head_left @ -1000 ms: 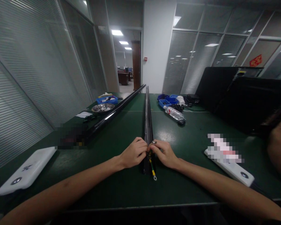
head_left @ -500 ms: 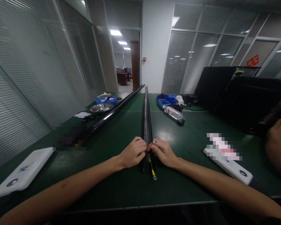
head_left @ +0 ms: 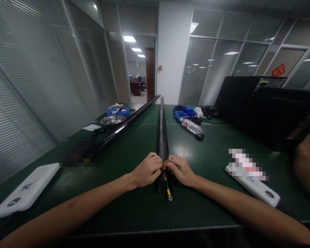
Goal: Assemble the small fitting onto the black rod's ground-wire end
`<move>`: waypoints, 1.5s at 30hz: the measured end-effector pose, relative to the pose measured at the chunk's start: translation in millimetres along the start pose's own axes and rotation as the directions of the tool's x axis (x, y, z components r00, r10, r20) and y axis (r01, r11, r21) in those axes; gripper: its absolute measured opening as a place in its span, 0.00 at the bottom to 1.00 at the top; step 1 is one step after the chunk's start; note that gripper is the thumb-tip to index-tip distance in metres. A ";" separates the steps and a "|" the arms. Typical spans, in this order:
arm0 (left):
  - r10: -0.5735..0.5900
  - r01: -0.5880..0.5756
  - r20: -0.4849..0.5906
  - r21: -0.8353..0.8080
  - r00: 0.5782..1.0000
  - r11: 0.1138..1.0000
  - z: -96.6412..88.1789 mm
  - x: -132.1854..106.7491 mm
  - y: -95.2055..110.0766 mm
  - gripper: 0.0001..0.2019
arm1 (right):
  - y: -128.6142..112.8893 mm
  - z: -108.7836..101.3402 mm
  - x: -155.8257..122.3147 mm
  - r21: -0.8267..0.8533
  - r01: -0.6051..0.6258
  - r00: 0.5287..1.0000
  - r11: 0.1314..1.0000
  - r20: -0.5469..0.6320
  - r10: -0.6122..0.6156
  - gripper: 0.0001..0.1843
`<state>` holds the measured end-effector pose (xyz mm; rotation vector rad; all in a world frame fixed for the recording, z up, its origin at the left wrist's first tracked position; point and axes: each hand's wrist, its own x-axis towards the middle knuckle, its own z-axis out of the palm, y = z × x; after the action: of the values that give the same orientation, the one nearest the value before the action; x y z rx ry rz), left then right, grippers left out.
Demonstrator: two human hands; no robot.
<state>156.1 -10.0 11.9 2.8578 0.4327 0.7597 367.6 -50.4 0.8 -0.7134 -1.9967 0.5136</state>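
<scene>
Barely shifted this last second, our left hand (head_left: 147, 169) and right hand (head_left: 180, 170) pinch the near part of a long black channel-shaped strip (head_left: 163, 139), suggesting fine work; whether they hold anything smaller, we cannot tell. A green-and-yellow wire (head_left: 167, 186) points to the green worktop's (head_left: 124, 215) near edge, with elbow room between a rounded white case (head_left: 28, 187) at the left edge and a second white case (head_left: 260, 191) rightward.

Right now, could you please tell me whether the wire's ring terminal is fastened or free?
Free: the ring terminal sticks out past the near end of the center rail, with no screw through it.
</scene>
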 end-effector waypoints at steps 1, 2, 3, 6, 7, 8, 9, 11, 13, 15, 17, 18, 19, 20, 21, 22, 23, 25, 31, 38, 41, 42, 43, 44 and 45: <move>-0.001 0.001 -0.001 -0.005 1.000 1.000 0.0 -0.1 0.0 0.10 | 0.2 0.1 0.0 0.002 0.003 1.000 1.000 -0.004 -0.003 0.20; -0.003 0.003 -0.003 -0.010 1.000 1.000 0.0 -0.2 0.0 0.10 | 0.3 0.1 -0.1 0.003 0.003 1.000 1.000 -0.008 -0.003 0.20; -0.005 0.005 -0.003 -0.015 1.000 1.000 0.0 -0.3 0.0 0.10 | 0.1 0.1 -0.2 0.001 -0.001 1.000 1.000 -0.013 0.001 0.20; -0.011 0.011 0.002 -0.020 1.000 1.000 -0.1 -0.5 0.3 0.11 | -1.0 0.0 -0.3 -0.010 -0.020 1.000 1.000 -0.024 0.020 0.19; -0.014 0.014 0.003 -0.019 1.000 1.000 -0.2 -0.5 0.4 0.11 | -1.5 -0.1 -0.2 -0.012 -0.025 0.999 1.000 -0.022 0.025 0.19; -0.016 0.016 0.002 -0.017 1.000 1.000 -0.3 -0.4 0.5 0.11 | -1.9 -0.1 -0.1 -0.012 -0.029 0.999 1.000 -0.019 0.028 0.19; -0.017 0.016 -0.002 -0.016 1.000 1.000 -0.3 -0.3 0.5 0.11 | -2.3 -0.1 0.0 -0.012 -0.031 0.999 0.999 -0.017 0.031 0.19; -0.016 0.016 -0.008 -0.013 1.000 1.000 -0.4 -0.1 0.6 0.11 | -2.5 0.0 0.2 -0.012 -0.035 0.999 0.999 -0.010 0.035 0.19; -0.013 0.013 -0.006 -0.006 1.000 1.000 -0.5 0.0 0.5 0.11 | -2.3 0.1 0.5 -0.014 -0.035 0.999 0.999 -0.012 0.035 0.19; -0.013 0.013 0.002 -0.001 1.000 1.000 -0.6 -0.3 0.3 0.11 | -1.9 -0.1 0.9 -0.013 -0.034 0.999 0.999 -0.011 0.034 0.19; -0.015 0.015 0.006 -0.002 1.000 1.000 -0.9 -0.8 0.1 0.11 | -1.9 -0.5 1.4 -0.004 -0.032 0.999 0.999 -0.006 0.032 0.20; -0.016 0.016 0.007 -0.004 1.000 1.000 -1.0 -1.0 -0.1 0.11 | -2.1 -0.8 1.8 0.003 -0.031 1.000 1.000 0.000 0.031 0.20; -0.016 0.017 0.005 -0.006 1.000 1.000 -1.0 -1.3 -0.1 0.11 | -2.4 -1.1 2.0 0.013 -0.029 1.000 1.000 0.005 0.029 0.20; -0.015 0.015 0.003 -0.006 1.000 1.000 -1.1 -1.5 -0.2 0.11 | -2.8 -1.4 2.2 0.022 -0.026 1.000 0.999 0.008 0.025 0.20; -0.014 0.014 0.000 -0.005 1.000 1.000 -1.0 -1.6 -0.2 0.10 | -3.1 -1.6 2.3 0.028 -0.021 1.000 0.999 0.008 0.021 0.20; -0.014 0.014 -0.003 -0.003 1.000 1.000 -0.9 -1.5 -0.1 0.10 | -3.4 -1.7 2.2 0.031 -0.019 1.000 0.999 0.005 0.018 0.20; -0.015 0.015 -0.005 -0.001 1.000 1.000 -0.8 -1.4 0.0 0.10 | -3.6 -1.7 1.9 0.030 -0.017 1.000 0.999 -0.003 0.017 0.20; -0.015 0.015 -0.010 -0.002 1.000 1.000 -0.3 -0.9 0.2 0.10 | -3.4 -1.2 1.1 0.015 -0.015 1.000 1.000 -0.018 0.016 0.20; -0.003 0.003 -0.020 -0.001 1.000 1.000 0.8 -0.5 -0.7 0.10 | -1.2 1.2 -0.6 -0.034 -0.032 0.999 0.999 -0.031 0.031 0.19; -0.011 0.011 0.007 0.001 1.000 1.000 -1.2 -0.6 -0.2 0.11 | -3.0 -0.1 0.9 -0.018 -0.033 0.999 0.999 -0.017 0.033 0.19; -0.020 0.020 0.013 0.000 1.000 1.000 -1.1 -0.9 0.3 0.10 | -3.2 -0.7 1.5 0.000 -0.032 0.999 0.999 -0.010 0.032 0.19; -0.021 0.021 0.014 0.000 1.000 1.000 -1.0 -1.1 0.3 0.10 | -3.2 -0.8 1.5 0.005 -0.029 1.000 1.000 -0.009 0.029 0.19; -0.019 0.019 0.015 -0.001 1.000 1.000 -0.9 -1.2 0.3 0.10 | -3.2 -0.9 1.5 0.010 -0.025 1.000 1.000 -0.009 0.025 0.19; -0.018 0.018 0.015 0.000 1.000 1.000 -0.8 -1.3 0.3 0.11 | -3.1 -0.8 1.4 0.010 -0.020 1.000 1.000 -0.013 0.020 0.19; -0.017 0.017 0.011 0.000 1.000 1.000 -0.9 -1.3 0.3 0.11 | -3.0 -0.7 1.1 0.007 -0.017 1.000 1.000 -0.018 0.017 0.19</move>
<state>154.6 -10.6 12.1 2.8528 0.4550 0.7399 366.9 -51.8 3.6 -0.7289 -1.9727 0.5214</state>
